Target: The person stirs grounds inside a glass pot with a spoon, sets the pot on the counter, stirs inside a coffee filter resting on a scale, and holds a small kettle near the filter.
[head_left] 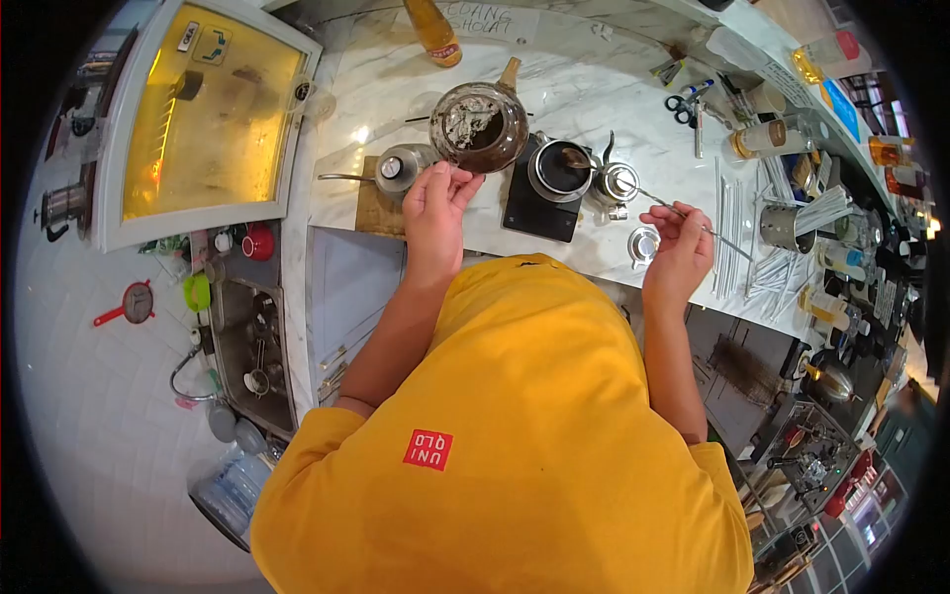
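My left hand (442,203) is closed at the near side of a round glass jar (515,124) holding dark brown powder. My right hand (681,247) grips a long thin metal spoon (643,192) by its handle. The spoon's bowl carries some brown powder and is over or beside a metal cup (535,186) with dark contents; exact contact is unclear. Under that cup is a black scale (524,216). A gooseneck kettle (394,170) stands on a wooden board left of my left hand. Close to the cup's right is a small metal pot (618,184).
A bottle with orange contents (432,35) stands at the back. Scissors (683,103), a small metal lid or strainer (643,245) and white straws (727,228) lie to the right, near a metal straw holder (782,230). A sink (230,346) and a yellow-lit cabinet door (131,168) are on the left.
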{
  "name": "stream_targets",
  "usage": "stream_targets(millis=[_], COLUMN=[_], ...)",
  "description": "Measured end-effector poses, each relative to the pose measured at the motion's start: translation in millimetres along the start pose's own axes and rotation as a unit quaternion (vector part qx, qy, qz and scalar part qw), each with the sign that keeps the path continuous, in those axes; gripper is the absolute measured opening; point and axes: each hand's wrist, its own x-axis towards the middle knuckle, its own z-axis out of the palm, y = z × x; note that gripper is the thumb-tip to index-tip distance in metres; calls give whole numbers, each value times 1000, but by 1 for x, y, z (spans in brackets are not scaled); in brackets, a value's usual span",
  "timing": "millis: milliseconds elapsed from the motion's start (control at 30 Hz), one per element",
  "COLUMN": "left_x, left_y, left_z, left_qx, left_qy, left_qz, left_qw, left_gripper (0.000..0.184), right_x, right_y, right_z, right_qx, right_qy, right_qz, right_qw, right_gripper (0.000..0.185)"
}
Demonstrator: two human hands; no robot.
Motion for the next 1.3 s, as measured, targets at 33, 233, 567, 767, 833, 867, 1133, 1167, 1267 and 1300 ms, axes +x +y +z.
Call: stream_targets(millis=[33, 233, 567, 767, 833, 867, 1133, 1167, 1267, 1300], left_x=[6, 57, 149, 184, 192, 197, 219, 220, 229, 230], left_y=[1, -8, -20, -40, -53, -59, -89, -91, -105, -106], left_z=[1, 8, 23, 39, 41, 41, 41, 41, 34, 34], left_qx=[0, 21, 98, 193, 225, 245, 410, 426, 455, 461], left_qy=[-8, -44, -138, -145, -148, -150, -176, -178, -194, -201], left_qz=[-13, -88, -224, -278, -292, -297, -287, -285, -275, -272], left_qw=[1000, 995, 960, 930, 918, 911, 847, 840, 824, 820], left_gripper=[20, 20, 23, 26, 28, 28, 31, 31, 32, 33], right_x=[-1, -8, -18, -22, -24, -25, -32, -33, -34, -35], right_y=[2, 12, 25, 26, 27, 27, 38, 38, 35, 34], right_z=[2, 10, 17, 25, 26, 27, 26, 26, 26, 27], right_qx=[2, -29, -24, -30, -21, -21, -6, -5, -2, -3], right_qy=[-3, 0, 8, 24, 30, 34, 40, 40, 45, 49], right_qz=[-2, -5, -18, -27, -29, -28, -30, -31, -36, -34], right_qw=[1000, 1000, 1000, 999, 999, 999, 999, 999, 998, 998], right_gripper=[33, 32, 33, 34, 34, 33, 32, 32, 32, 32])
